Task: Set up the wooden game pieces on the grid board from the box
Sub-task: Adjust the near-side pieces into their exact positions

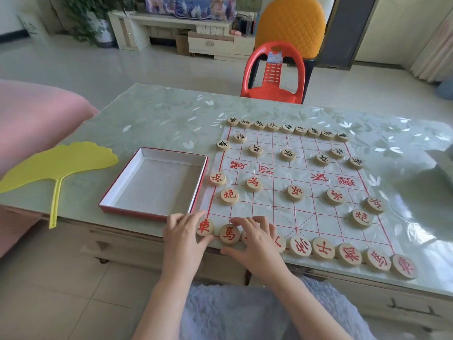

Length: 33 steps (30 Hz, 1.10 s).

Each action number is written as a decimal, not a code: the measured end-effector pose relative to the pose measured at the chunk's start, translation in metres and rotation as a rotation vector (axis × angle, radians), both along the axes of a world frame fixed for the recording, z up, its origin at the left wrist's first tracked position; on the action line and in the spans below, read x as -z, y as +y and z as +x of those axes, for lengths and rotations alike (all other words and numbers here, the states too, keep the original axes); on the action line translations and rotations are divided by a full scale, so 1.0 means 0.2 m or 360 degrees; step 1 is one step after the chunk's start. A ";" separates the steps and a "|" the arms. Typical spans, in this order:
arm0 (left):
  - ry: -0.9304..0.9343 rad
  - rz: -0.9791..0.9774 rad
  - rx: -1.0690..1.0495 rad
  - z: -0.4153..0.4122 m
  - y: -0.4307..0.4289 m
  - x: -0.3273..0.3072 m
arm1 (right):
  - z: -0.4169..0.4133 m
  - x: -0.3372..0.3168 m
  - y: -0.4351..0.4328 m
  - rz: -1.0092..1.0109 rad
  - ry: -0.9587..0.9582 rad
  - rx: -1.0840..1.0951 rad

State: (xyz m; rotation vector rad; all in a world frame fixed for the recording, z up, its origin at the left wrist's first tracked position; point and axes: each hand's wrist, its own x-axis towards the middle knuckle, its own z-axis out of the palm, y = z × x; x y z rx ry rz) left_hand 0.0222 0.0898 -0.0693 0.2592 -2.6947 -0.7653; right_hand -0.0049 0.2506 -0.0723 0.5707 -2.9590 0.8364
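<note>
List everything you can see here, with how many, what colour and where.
Grid board: one, white with red lines, on the table.
Black-lettered pieces: sixteen, pale wood, board's far half.
Red-lettered pieces: sixteen, pale wood, near half; two partly covered.
Box: one, red outside, white inside, left of the board.
Fan: one, yellow, table's left edge.
Table: one, pale green leaf-patterned cover.
Plastic chair: one, red, beyond the table.
Padded chair: one, orange, behind the plastic chair.
Low cabinet: one, cream, far side of the room.
Potted plant: one, green, beside the cabinet.
Left grip: one bare hand, pinches the near-left corner red-lettered piece.
Right grip: one bare hand, fingers flat on the near row.
</note>
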 end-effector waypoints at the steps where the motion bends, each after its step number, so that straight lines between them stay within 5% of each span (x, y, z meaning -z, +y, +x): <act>1: -0.0025 0.0028 -0.0007 -0.01 0.00 0.00 | 0.00 0.01 -0.01 0.0032 0.0026 -0.0005; 18: -0.0039 0.0051 -0.0065 -0.03 0.00 0.00 | 0.00 0.00 0.01 -0.0039 -0.0007 0.0056; 24: -0.0022 0.0079 0.0229 -0.01 0.13 0.00 | 0.02 -0.08 0.37 -0.0193 -0.0020 0.0332; 33: -0.0183 -0.0123 0.0500 -0.05 0.33 -0.01 | 0.05 -0.04 0.43 0.0131 -0.0005 0.0281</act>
